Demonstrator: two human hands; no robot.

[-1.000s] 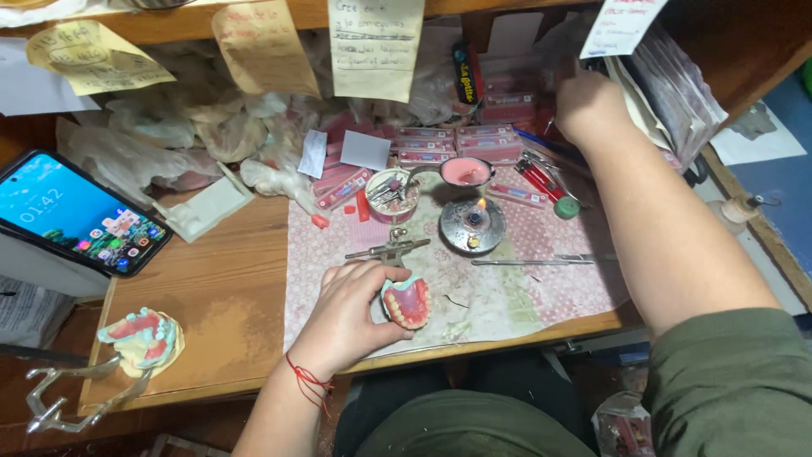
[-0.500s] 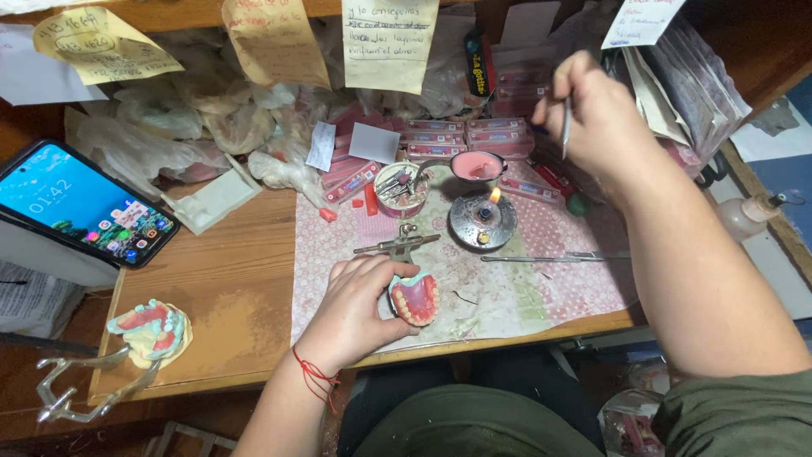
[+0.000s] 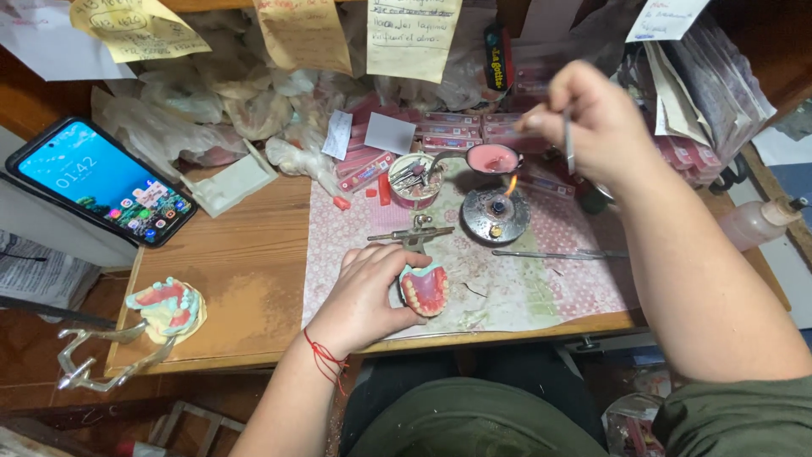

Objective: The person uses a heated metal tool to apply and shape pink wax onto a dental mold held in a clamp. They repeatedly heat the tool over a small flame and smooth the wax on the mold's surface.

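Denture [image 3: 425,289] pinned on the worktop [image 3: 245,254] by my left hand [image 3: 365,292], steady, teeth upward; right hand [image 3: 592,114] pinches thin metal tool [image 3: 569,142] above burner flame [image 3: 510,183], upper centre, likely for heat.

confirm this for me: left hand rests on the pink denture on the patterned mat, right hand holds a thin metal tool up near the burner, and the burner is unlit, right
Not quite. The burner is lit: the head view shows a small orange flame on top of it. The rest stands: the left hand rests on the pink denture on the patterned mat, and the right hand holds a thin metal tool up near the burner.
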